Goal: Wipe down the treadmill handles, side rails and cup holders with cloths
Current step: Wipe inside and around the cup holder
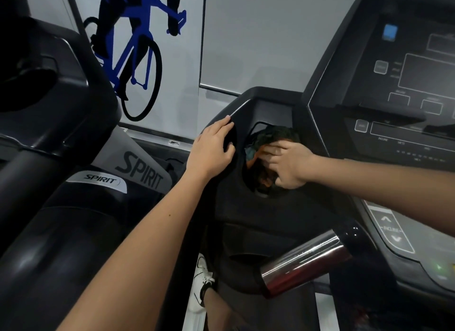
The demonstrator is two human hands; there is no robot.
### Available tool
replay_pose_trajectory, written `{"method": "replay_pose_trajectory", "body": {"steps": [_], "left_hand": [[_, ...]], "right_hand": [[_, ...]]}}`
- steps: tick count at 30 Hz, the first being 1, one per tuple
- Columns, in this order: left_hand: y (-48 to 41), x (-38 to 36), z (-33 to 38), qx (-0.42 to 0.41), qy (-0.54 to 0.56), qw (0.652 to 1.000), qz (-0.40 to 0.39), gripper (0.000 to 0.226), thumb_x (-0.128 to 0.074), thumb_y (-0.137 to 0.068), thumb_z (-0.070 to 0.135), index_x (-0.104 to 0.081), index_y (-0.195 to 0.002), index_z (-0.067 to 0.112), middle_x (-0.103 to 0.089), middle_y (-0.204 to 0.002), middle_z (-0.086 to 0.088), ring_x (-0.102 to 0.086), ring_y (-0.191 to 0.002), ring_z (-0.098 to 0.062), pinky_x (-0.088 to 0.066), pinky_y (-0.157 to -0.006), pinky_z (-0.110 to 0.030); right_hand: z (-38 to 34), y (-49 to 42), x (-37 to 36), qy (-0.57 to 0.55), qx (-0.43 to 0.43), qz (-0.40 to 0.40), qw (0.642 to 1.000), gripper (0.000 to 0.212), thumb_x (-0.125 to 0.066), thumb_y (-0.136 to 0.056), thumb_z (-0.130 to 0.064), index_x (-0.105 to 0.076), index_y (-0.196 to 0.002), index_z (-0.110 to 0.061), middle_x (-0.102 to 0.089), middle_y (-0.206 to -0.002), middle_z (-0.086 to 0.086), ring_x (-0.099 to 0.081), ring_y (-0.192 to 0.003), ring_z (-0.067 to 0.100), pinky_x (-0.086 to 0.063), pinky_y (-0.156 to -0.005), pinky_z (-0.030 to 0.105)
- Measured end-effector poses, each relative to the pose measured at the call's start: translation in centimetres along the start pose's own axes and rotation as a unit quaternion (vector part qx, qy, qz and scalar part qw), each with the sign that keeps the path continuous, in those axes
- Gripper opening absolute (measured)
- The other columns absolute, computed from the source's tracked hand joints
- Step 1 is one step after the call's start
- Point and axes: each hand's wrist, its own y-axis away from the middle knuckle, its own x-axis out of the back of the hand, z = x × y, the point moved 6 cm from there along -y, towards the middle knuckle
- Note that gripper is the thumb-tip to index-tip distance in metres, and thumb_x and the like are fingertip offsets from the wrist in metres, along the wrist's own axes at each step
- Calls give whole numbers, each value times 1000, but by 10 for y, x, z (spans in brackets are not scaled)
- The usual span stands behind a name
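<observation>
A dark cloth (275,136) with orange and teal patches is stuffed into the left cup holder (248,183) of the black treadmill console. My right hand (288,165) reaches down into the holder and presses the cloth, its fingers curled around the fabric. My left hand (211,151) rests flat on the console's outer left edge beside the holder, fingers straight. A chrome handle grip (305,261) juts out below the holder. The holder's bottom is hidden by cloth and hand.
The control panel (403,89) with display and incline buttons rises at right. A second Spirit treadmill (61,133) stands close on the left. A wall with a blue cyclist graphic (138,50) is behind. A white shoe (203,284) shows below.
</observation>
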Motion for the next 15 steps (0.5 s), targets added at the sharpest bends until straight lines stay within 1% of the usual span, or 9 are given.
{"method": "replay_pose_trajectory", "body": {"steps": [3, 5, 7, 9, 11, 12, 13, 14, 15], "left_hand": [[1, 0, 0, 1, 3, 1000, 0, 51, -49, -91, 20, -40, -141, 18, -32, -151, 9, -32, -136, -13, -29, -112, -36], [1, 1, 1, 0, 5, 1000, 1, 50, -49, -91, 20, -40, -140, 17, -32, -151, 8, -33, -136, -13, -29, -112, -36], [2, 0, 1, 0, 5, 1000, 0, 51, -49, -91, 20, -40, -140, 18, -32, -151, 8, -33, -136, -13, -30, -112, -36], [1, 0, 1, 2, 5, 1000, -1, 51, -49, -91, 20, -40, -140, 18, -32, -151, 9, -33, -136, -13, -30, -111, -35], [1, 0, 0, 5, 5, 1000, 0, 51, -49, -90, 20, -40, -140, 19, -32, -151, 10, -33, -135, -13, -30, -111, -36], [1, 0, 0, 5, 3, 1000, 1, 51, -49, -90, 20, -40, -140, 19, -32, -151, 10, -33, -135, -13, -30, -111, -36], [0, -1, 1, 4, -1, 1000, 2, 51, -49, -90, 20, -40, -140, 19, -32, -151, 9, -33, -135, -13, -30, -111, -37], [0, -1, 1, 4, -6, 1000, 3, 51, -49, -90, 20, -40, -140, 19, -32, -151, 9, -33, -135, -14, -30, -111, -37], [0, -2, 2, 4, -11, 1000, 3, 51, -50, -90, 20, -40, -140, 18, -32, -151, 8, -34, -135, -14, -30, -111, -36]], "right_hand": [[-8, -1, 3, -1, -6, -28, 1000, 57, -16, -98, -43, -14, -148, -16, 0, -158, 0, 13, -145, 19, 12, -115, 42], [-18, 9, 6, -36, 20, -71, 997, 53, -18, -99, -39, -30, -143, -12, -19, -155, 6, -2, -145, 25, 6, -116, 44], [-27, 20, 13, -131, 65, -92, 985, 48, -19, -99, -33, -44, -134, -10, -36, -147, 11, -22, -140, 28, -9, -115, 43], [-25, 29, 22, -275, 93, -71, 954, 41, -25, -98, -28, -56, -117, -8, -52, -130, 10, -43, -125, 27, -27, -104, 36], [-19, 33, 25, -430, 120, -54, 893, 31, -32, -97, -15, -61, -97, -3, -62, -101, 5, -55, -94, 16, -39, -85, 26], [-17, 32, 21, -492, 123, -58, 860, 29, -35, -95, -7, -63, -100, 2, -64, -100, 5, -55, -88, 13, -43, -77, 18], [-18, 32, 19, -521, 126, -71, 841, 30, -35, -94, 1, -62, -107, 6, -64, -107, 10, -55, -87, 13, -44, -71, 10], [-22, 32, 18, -522, 129, -87, 839, 32, -35, -92, 6, -59, -113, 8, -62, -114, 15, -57, -87, 15, -45, -69, 7], [-26, 27, 15, -511, 125, -101, 844, 34, -34, -91, 8, -57, -116, 9, -60, -119, 17, -60, -92, 20, -47, -75, 10]]}}
